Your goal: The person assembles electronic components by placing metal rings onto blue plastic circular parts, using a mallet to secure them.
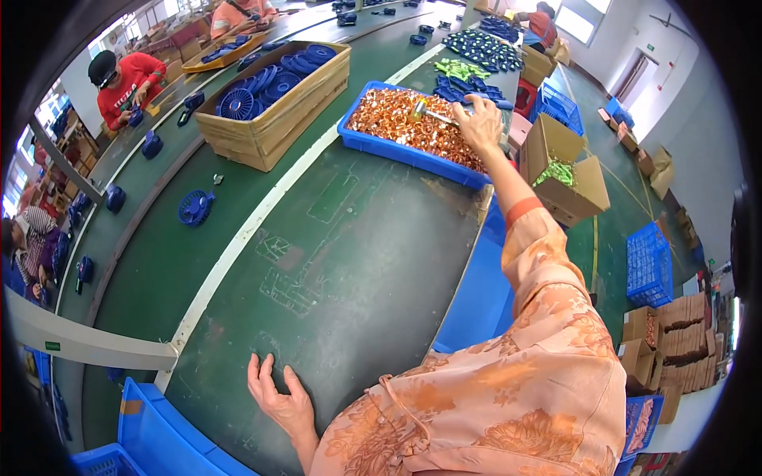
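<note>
R hand (pixel 480 127): 1, over tray's R part, fingers bent at tool handle; can't tell if gripped.
L hand (pixel 282 401): 1, at near part of tabletop (pixel 373 270), fingers apart, relaxed, nothing held.
Tool (pixel 421 110): 1, slim metal shaft, blunt yellowish head, over copper-col. bits (pixel 377 119).
Tray (pixel 397 151): 1, blue plastic, rect., full of shiny bits, uncountable.
Tabletop: dk green, smooth, scuffed, pale line marks.
Box (pixel 278 131): 1, brown cardboard, w/ many round ribbed blue fan parts (pixel 238 104).
Loose fan (pixel 194 208): 1, blue, round, ribbed, near box.
</note>
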Available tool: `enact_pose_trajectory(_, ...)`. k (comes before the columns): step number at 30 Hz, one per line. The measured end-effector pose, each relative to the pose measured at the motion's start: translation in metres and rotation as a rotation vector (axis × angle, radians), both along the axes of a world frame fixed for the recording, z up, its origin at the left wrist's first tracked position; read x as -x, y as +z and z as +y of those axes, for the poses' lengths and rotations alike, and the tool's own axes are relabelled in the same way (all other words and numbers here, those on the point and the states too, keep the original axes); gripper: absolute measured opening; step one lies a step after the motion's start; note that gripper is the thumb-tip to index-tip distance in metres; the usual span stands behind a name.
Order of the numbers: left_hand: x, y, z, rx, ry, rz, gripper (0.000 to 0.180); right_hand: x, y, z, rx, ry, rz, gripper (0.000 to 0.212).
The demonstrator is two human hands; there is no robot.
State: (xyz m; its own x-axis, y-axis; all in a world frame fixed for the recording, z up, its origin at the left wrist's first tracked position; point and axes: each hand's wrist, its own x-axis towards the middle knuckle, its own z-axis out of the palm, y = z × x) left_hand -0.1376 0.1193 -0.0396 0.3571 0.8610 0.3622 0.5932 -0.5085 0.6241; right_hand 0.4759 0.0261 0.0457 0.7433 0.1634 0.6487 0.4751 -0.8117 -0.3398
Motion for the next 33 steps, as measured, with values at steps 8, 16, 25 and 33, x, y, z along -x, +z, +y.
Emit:
enact_pose_trajectory(8,-0.009,0.006,0.0,-0.023,0.064,0.035,0.033,-0.084,-0.004,0.013,0.253,-0.024,0.422,0.086)
enact_pose_trajectory(16,-0.013,0.009,-0.001,0.014,0.086,0.066,0.03,-0.131,-0.027,0.013,0.218,0.402,0.479,0.068)
enact_pose_trajectory(25,-0.014,0.008,-0.001,-0.043,0.091,0.091,0.033,-0.091,-0.015,0.016,0.187,0.449,0.256,0.04)
enact_pose_trajectory(33,-0.021,0.014,-0.004,-0.009,0.091,0.113,0.03,-0.09,-0.006,0.012,0.183,0.38,0.171,0.033)
